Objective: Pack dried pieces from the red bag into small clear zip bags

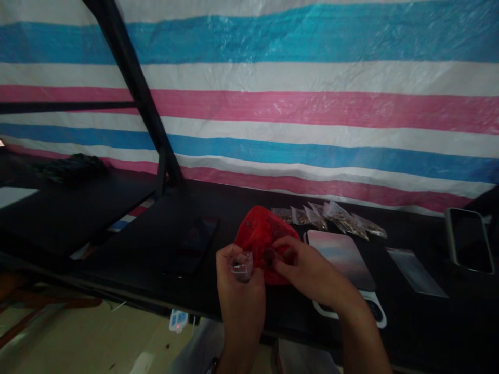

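Note:
My left hand (241,301) is closed around a small clear plastic bag (241,265), its mouth held open and facing up. Just right of it, my right hand (307,267) is pinched over a red plastic bag (255,228). A small dark, rounded thing (270,255) shows at its fingertips; its kind is unclear. The red bag lies on the black table (234,189), partly hidden behind both hands. Beside my right forearm sits a flat scale (345,254) with a shiny plate, its lower edge partly covered by the arm.
Several filled clear packets (345,218) lie behind the scale. To its right are a flat clear bag (415,270) and a phone (470,239) tilted up. A dark phone-like slab (195,241) rests at left, near a black metal post (136,88). Striped sheeting (312,111) hangs behind.

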Action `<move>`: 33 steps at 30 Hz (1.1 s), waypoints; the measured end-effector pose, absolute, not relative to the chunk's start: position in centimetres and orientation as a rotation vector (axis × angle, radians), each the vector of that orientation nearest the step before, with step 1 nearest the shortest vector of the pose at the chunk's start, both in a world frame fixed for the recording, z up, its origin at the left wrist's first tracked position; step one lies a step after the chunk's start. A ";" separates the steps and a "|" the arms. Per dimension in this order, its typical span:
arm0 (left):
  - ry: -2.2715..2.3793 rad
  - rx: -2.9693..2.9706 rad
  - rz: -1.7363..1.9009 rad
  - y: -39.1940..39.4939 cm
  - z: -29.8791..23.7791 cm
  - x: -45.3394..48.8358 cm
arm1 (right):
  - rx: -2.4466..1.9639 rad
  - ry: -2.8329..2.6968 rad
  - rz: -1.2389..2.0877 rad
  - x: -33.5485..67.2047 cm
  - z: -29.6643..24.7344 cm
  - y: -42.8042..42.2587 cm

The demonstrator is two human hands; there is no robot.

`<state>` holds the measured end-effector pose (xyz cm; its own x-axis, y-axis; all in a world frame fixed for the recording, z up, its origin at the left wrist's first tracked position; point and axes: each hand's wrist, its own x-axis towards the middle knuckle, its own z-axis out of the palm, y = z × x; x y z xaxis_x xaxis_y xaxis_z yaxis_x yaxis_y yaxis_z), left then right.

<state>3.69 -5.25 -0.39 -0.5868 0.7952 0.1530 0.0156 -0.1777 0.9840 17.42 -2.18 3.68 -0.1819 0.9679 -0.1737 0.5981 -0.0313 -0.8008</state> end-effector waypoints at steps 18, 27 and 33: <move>1.338 1.202 1.621 -4.7 -1.8 4.3 | -1.283 -1.690 0.980 17.4 5.0 -2.4; 1.271 1.163 1.555 -4.4 -3.1 3.5 | -1.297 -1.883 0.840 16.1 6.3 -3.4; 1.279 1.136 1.550 -4.2 -2.8 3.2 | -1.247 -1.924 0.823 16.1 6.4 -3.5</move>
<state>3.18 -4.15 -2.77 -0.2678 0.9529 0.1426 -0.0412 -0.1592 0.9864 16.12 -3.48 6.42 -0.2999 0.9311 0.2075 0.4928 0.3375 -0.8020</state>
